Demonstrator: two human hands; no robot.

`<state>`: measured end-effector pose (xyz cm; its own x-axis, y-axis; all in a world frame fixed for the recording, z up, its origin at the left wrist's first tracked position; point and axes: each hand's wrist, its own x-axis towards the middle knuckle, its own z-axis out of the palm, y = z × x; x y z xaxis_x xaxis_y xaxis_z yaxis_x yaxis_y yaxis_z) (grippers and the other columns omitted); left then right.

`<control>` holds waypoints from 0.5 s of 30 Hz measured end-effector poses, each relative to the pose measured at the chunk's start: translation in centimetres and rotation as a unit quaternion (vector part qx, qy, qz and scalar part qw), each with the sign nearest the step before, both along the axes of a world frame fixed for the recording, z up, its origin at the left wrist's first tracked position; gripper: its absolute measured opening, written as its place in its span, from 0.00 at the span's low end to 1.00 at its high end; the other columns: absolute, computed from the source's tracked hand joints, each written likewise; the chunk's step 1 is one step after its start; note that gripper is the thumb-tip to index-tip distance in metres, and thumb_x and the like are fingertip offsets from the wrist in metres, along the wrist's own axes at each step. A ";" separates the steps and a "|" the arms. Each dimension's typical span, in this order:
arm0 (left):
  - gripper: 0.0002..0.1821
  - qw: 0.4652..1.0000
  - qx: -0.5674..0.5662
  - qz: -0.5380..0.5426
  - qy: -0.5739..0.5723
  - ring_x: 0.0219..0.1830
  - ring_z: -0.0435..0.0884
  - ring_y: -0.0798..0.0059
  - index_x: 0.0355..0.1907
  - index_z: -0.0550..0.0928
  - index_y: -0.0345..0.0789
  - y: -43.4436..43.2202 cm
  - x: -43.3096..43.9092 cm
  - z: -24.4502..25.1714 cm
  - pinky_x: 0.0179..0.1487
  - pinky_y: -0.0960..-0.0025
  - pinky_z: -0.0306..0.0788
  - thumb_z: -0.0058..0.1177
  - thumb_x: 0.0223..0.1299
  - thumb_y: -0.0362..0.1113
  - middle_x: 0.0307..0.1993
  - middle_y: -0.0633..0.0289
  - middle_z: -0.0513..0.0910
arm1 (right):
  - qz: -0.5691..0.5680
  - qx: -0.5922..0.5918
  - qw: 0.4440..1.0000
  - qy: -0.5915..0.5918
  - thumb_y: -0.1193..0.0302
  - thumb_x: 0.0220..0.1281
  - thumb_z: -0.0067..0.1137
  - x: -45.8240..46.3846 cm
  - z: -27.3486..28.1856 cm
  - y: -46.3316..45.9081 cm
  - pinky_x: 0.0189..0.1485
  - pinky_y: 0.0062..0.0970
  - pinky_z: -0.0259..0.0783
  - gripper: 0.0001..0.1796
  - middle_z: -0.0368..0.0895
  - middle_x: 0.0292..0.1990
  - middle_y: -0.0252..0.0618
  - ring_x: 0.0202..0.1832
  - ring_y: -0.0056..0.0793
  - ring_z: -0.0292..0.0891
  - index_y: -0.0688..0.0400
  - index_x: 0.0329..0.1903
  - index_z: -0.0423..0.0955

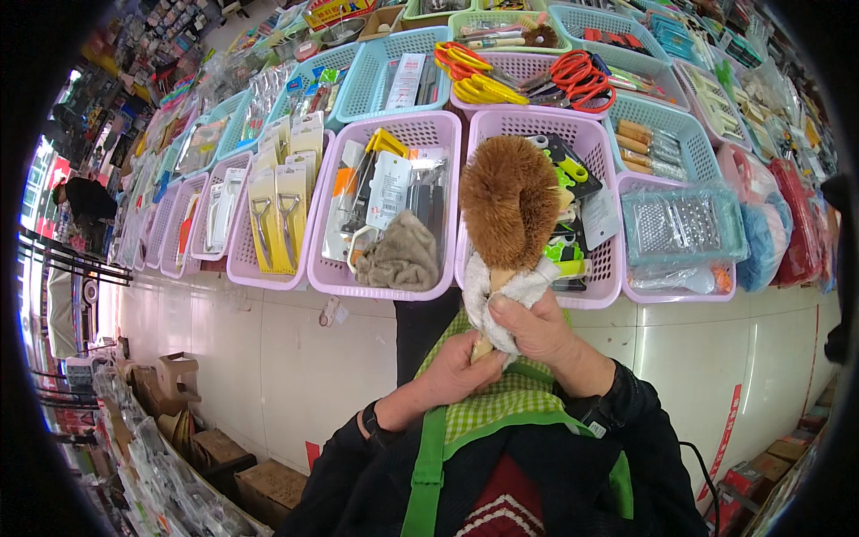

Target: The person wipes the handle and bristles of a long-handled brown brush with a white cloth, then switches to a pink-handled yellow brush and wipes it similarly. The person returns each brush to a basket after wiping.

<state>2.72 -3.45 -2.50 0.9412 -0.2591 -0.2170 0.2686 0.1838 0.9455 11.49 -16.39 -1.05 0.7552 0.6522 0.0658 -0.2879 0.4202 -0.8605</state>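
A brush with a round head of brown fibre bristles (pixel 507 194) is held upright in front of me. My left hand (pixel 463 366) grips the lower end of its pale wooden handle (pixel 482 349). Around the upper handle, my right hand (pixel 533 322) presses a white cloth (pixel 530 282) with the thumb on top. The bristles partly hide a pink plastic basket (pixel 607 288) of black and green packaged tools (pixel 570 168). To its left, another pink basket (pixel 319 275) holds carded utensils and a crumpled grey-brown cloth (pixel 400 255).
Yellow-carded peelers (pixel 278 215) fill a basket on the left. Scissors with red handles (pixel 582 79) and yellow handles (pixel 486 88) lie behind. On the right sits a wrapped metal grater (pixel 678 221). Cardboard boxes (pixel 272 490) and a stool (pixel 178 379) stand on the tiled floor.
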 end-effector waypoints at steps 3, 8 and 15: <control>0.08 0.958 0.223 0.102 -0.149 0.20 0.75 0.62 0.38 0.71 0.31 -0.6 0.4 -0.1 0.23 0.66 0.67 0.48 0.59 0.33 0.20 0.57 0.75 | -0.031 0.000 1.000 0.001 0.73 0.62 0.50 0.1 0.6 0.6 0.44 0.21 0.67 0.14 0.72 0.42 0.29 0.43 0.16 0.68 0.60 0.51 0.68; 0.17 0.892 0.407 0.147 -0.132 0.33 0.77 0.43 0.45 0.67 0.30 -0.6 0.8 -0.3 0.32 0.53 0.70 0.51 0.56 0.34 0.27 0.41 0.77 | -0.133 -0.031 0.990 -0.035 0.73 0.62 0.50 0.1 1.0 1.8 0.40 0.20 0.66 0.11 0.73 0.37 0.30 0.39 0.15 0.68 0.62 0.46 0.70; 0.15 0.936 0.302 0.109 -0.144 0.30 0.78 0.55 0.44 0.67 0.29 -0.9 1.2 0.1 0.32 0.60 0.70 0.51 0.57 0.34 0.26 0.49 0.77 | -0.131 -0.068 0.988 -0.038 0.71 0.63 0.51 0.5 1.2 1.8 0.35 0.19 0.65 0.07 0.73 0.32 0.28 0.33 0.15 0.67 0.62 0.40 0.72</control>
